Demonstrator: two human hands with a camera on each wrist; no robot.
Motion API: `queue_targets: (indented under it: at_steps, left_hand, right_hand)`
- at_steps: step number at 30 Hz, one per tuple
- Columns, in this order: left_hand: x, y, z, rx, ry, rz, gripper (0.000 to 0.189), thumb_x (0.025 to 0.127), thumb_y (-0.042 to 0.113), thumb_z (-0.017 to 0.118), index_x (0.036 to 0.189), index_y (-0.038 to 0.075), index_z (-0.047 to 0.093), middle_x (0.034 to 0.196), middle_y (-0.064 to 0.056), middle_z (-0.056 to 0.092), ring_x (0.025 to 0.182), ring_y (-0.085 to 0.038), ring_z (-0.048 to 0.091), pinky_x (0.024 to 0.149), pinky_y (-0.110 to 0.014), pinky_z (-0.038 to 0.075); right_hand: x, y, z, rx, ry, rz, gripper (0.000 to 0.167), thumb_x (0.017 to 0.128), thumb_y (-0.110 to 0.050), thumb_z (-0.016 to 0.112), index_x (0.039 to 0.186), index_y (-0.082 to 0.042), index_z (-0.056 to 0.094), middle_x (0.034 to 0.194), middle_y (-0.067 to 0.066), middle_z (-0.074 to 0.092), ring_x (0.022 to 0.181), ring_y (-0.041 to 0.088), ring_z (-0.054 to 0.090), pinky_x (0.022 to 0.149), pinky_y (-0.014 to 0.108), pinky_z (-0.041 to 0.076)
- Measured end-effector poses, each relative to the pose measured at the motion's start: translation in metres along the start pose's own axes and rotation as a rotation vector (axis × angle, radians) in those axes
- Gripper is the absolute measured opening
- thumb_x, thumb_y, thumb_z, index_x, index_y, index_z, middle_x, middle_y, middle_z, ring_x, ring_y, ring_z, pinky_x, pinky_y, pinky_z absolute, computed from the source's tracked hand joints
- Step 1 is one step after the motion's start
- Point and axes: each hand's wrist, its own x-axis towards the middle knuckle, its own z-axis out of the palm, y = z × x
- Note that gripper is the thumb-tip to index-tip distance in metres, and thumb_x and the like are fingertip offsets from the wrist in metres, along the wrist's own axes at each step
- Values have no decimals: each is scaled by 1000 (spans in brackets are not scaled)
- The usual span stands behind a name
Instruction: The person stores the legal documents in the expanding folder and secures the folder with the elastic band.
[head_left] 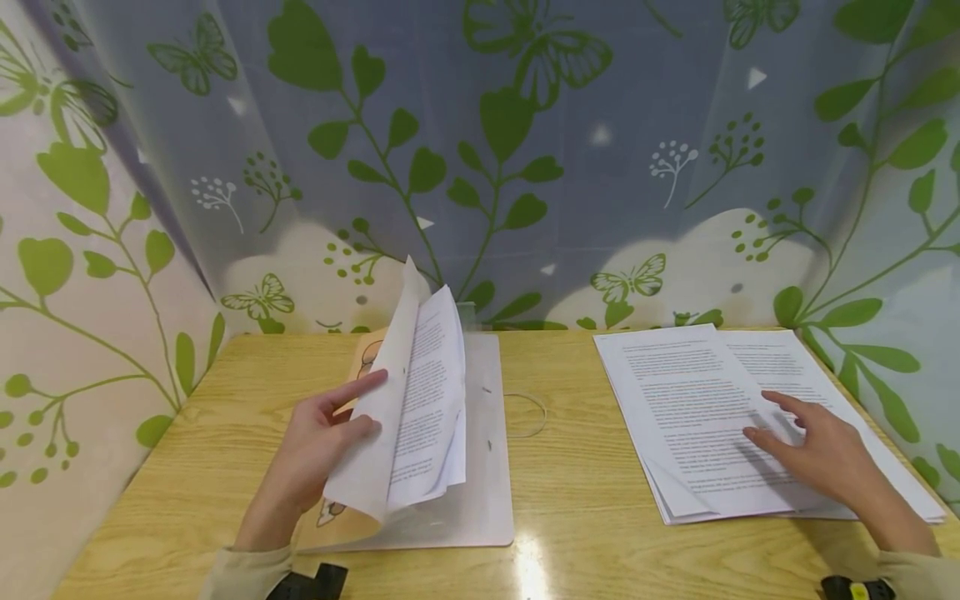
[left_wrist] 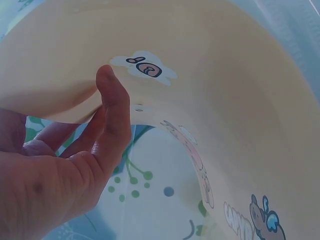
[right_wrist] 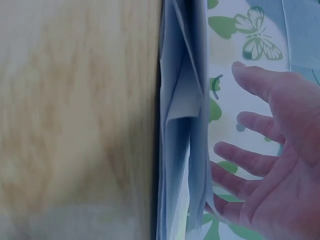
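Observation:
A file folder point(head_left: 495, 500) lies on the table at left. Its flexible cover point(head_left: 393, 400), white inside and tan with cartoon drawings outside point(left_wrist: 200, 55), is lifted and curled. My left hand point(head_left: 315, 442) holds that cover by its edge, the thumb on the white side. Printed sheets point(head_left: 427, 392) stand raised just right of the cover, inside the folder. Over on the right, my right hand point(head_left: 825, 450) is spread above a stack of printed paper point(head_left: 675, 417), fingers loosely extended. In the right wrist view, the sheets' edges point(right_wrist: 180, 100) are beside the fingertips; whether they touch is unclear.
Two small metal prongs point(head_left: 489, 446) show on the folder's base. A thin elastic loop point(head_left: 528, 415) sticks out from its right side. The wooden table point(head_left: 562, 483) meets a leaf-and-butterfly curtain point(head_left: 480, 167) at the back and sides.

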Motion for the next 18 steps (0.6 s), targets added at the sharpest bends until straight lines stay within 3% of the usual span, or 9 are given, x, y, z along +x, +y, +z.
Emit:
queue_targets:
  at_steps: [9, 15, 18]
  left_hand:
    - [0, 0, 1, 4, -3, 0, 61, 92, -2, 59, 150, 16, 54, 144, -23, 55, 93, -19, 71, 72, -36, 64]
    - [0, 0, 0, 7, 1, 9, 61, 92, -2, 59, 150, 16, 54, 142, -23, 56, 92, -18, 71, 71, -34, 64]
    - [1, -1, 1, 3, -3, 12, 61, 93, -1, 59, 150, 16, 53, 143, -23, 55, 92, -17, 71, 71, -34, 64]
  right_hand:
    - [2, 10, -1, -19, -93, 42, 81, 92, -47, 71, 141, 13, 46, 129, 47, 53, 101, 57, 64, 77, 62, 52]
    - [4, 14, -3, -24, -201, 62, 92, 91, -54, 70, 147, 11, 38, 131, 48, 50, 114, 63, 54, 80, 65, 51]
    - [4, 13, -2, -30, -214, 62, 97, 87, -55, 74, 148, 11, 37, 135, 49, 46, 118, 66, 49, 85, 68, 48]
